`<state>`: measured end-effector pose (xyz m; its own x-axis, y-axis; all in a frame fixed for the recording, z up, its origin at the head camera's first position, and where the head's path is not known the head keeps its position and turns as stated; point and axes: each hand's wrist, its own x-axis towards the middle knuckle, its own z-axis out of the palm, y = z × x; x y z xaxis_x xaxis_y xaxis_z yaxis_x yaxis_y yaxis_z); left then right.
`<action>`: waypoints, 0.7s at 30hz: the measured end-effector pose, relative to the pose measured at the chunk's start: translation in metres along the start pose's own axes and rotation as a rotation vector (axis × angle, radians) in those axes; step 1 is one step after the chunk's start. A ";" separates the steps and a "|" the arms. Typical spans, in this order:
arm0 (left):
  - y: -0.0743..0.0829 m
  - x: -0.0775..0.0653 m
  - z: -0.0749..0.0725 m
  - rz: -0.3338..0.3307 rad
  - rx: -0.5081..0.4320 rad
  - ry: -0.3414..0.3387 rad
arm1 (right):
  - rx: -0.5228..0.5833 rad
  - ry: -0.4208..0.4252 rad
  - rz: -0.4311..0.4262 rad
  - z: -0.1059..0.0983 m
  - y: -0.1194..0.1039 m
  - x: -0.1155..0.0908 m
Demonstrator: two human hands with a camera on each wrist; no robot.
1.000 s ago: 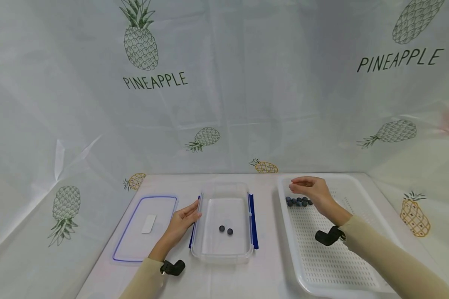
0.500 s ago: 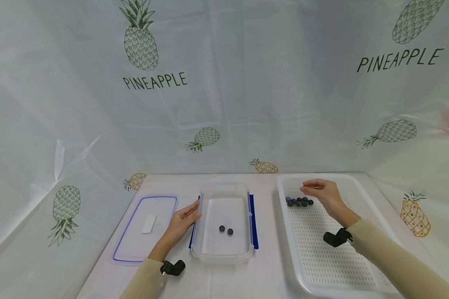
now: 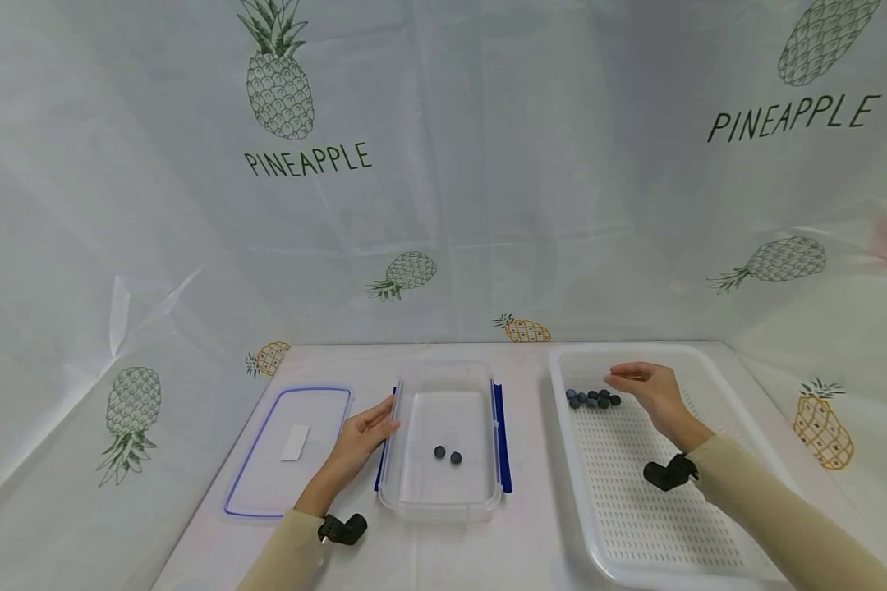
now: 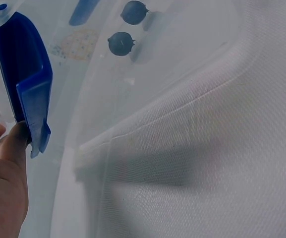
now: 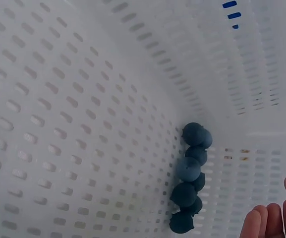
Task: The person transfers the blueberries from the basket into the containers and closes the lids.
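My left hand (image 3: pixel 362 439) lies against the left side of a clear plastic box (image 3: pixel 443 510), its fingers stretched along the rim. In the left wrist view its fingertips touch the blue side latch (image 4: pixel 33 79). Two blueberries (image 3: pixel 439 452) lie apart on the box floor. Over the far part of a white perforated basket (image 3: pixel 599 525) is my right hand (image 3: pixel 654 398), its thumb apart from the fingers and nothing seen between them. Several blueberries (image 5: pixel 185 194) sit clustered along the basket's wall, just left of the right fingertips in the head view.
A clear lid (image 3: pixel 251 492) with a blue seal and a white label lies flat left of the box. A second blue latch (image 3: pixel 501 439) hangs off the box's right side. Behind the table (image 3: pixel 528 525) stands a pineapple-print sheet (image 3: pixel 458 189).
My right hand has moved right and slightly nearer over the basket, uncovering more of the blueberry cluster. The left hand, the box and its two blueberries stay in place.
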<state>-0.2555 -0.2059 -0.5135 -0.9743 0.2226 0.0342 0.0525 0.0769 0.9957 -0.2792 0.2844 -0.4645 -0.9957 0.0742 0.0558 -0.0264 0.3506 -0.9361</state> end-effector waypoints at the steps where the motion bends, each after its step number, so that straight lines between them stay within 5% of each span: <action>1: 0.000 0.000 0.000 0.000 -0.001 -0.002 | -0.004 0.006 0.009 0.000 0.001 0.000; 10: 0.026 -0.009 0.003 -0.025 -0.019 -0.060 | -0.103 0.097 0.125 0.004 0.019 0.006; 21: 0.024 -0.009 0.003 -0.025 -0.024 -0.055 | -0.150 0.088 0.110 0.004 0.035 0.004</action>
<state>-0.2449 -0.2028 -0.4901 -0.9617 0.2740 0.0048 0.0222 0.0604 0.9979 -0.2842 0.2931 -0.4981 -0.9800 0.1986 -0.0074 0.1020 0.4707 -0.8764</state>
